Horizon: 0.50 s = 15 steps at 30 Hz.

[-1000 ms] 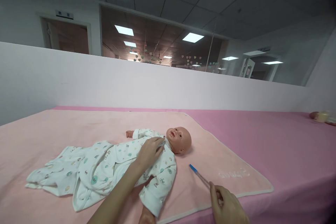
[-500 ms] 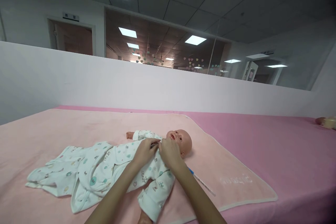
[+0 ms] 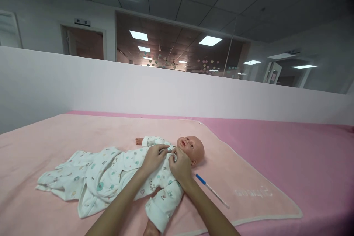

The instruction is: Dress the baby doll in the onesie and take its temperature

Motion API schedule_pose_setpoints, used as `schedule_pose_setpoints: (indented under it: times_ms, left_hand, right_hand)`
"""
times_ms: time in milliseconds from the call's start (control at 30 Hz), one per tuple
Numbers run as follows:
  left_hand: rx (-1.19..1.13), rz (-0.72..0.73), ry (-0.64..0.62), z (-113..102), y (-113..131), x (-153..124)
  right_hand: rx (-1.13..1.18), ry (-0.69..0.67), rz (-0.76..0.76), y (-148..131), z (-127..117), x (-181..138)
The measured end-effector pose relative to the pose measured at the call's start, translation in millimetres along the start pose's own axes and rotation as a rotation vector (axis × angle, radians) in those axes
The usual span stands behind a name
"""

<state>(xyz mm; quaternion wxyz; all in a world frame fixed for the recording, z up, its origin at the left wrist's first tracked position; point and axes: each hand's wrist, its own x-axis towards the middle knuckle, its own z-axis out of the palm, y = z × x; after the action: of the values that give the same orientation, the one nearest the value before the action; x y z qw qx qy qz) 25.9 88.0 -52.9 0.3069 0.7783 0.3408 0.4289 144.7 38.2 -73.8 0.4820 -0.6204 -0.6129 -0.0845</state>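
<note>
A baby doll [image 3: 194, 148] lies on its back, head to the right and face up. It wears a white romper [image 3: 103, 173] printed with small coloured figures. At the chest, my left hand [image 3: 153, 158] has its fingers bent together on the front edge of the romper. Just right of it, below the doll's chin, my right hand [image 3: 181, 166] pinches the white neckline edge between thumb and fingers. The fastening between the fingers is mostly hidden. By my right wrist lies a thin clear stick with a blue end [image 3: 212, 191], apart from both hands.
Under the doll is a peach blanket [image 3: 257, 171] with pale edging and raised lettering. A pink sheet [image 3: 309, 158] extends beneath it to the right. Behind the bed rises a low white wall [image 3: 177, 94], with a large window [image 3: 182, 49] above it.
My right hand has drawn slightly down from the doll's chin, and the pinched white neckline edge now shows. The blue end of the stick is uncovered. The view has shifted a little.
</note>
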Motion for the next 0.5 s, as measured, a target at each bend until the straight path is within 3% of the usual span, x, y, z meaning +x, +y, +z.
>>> schedule_pose_setpoints:
  times_ms: [233,500]
  left_hand:
    - [-0.064,0.037,-0.071,-4.3,4.2,-2.6]
    - [-0.06,0.021,-0.063,-4.5,6.2,-3.8]
  right_hand:
    - [0.273,0.071,-0.131,0.9,-1.3,0.7]
    - [0.333,0.048,-0.144,1.8,0.0,1.7]
